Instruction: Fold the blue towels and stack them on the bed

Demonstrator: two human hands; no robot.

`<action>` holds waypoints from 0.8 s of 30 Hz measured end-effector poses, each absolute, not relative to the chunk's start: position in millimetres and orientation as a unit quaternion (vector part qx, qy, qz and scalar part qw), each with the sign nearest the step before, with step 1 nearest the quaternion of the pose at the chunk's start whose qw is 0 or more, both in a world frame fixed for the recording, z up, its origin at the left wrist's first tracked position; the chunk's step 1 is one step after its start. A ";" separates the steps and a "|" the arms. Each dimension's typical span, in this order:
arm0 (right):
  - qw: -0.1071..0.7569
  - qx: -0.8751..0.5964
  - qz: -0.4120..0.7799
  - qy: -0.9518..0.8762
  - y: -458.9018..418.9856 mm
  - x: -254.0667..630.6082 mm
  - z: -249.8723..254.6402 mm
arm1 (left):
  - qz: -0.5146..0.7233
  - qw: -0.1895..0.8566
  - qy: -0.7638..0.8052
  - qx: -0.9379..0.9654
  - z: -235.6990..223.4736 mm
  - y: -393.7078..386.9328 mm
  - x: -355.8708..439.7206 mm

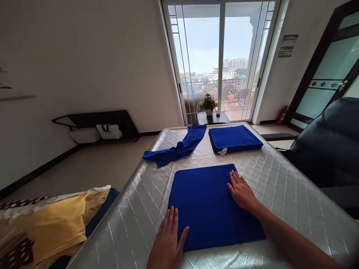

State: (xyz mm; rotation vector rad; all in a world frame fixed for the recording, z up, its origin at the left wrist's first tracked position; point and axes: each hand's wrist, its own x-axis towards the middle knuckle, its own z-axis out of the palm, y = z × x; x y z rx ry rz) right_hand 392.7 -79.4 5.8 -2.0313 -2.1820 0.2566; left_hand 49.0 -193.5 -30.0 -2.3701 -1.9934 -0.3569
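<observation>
A folded blue cloth [207, 201] lies flat as a neat rectangle on the quilted silver mattress [280, 186] in front of me. My left hand [168, 241] rests flat on its near left corner, fingers together and stretched out. My right hand [241, 190] lies flat on its far right edge, fingers spread slightly. Neither hand holds anything. Further back sits a stack of folded blue cloths [234, 138] with a white tag. To its left lies a crumpled, unfolded blue cloth [176, 147].
A heap of yellow and patterned bedding [47, 228] lies at the lower left. A dark chair [331, 145] stands at the right. Behind the mattress a small dark table with a potted plant [209, 104] stands before glass balcony doors [221, 56].
</observation>
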 end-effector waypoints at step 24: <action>0.085 -0.680 0.095 -0.722 -81.3 393.3 11.5 | -0.090 -0.015 -0.544 -0.834 16.5 -56.3 160.3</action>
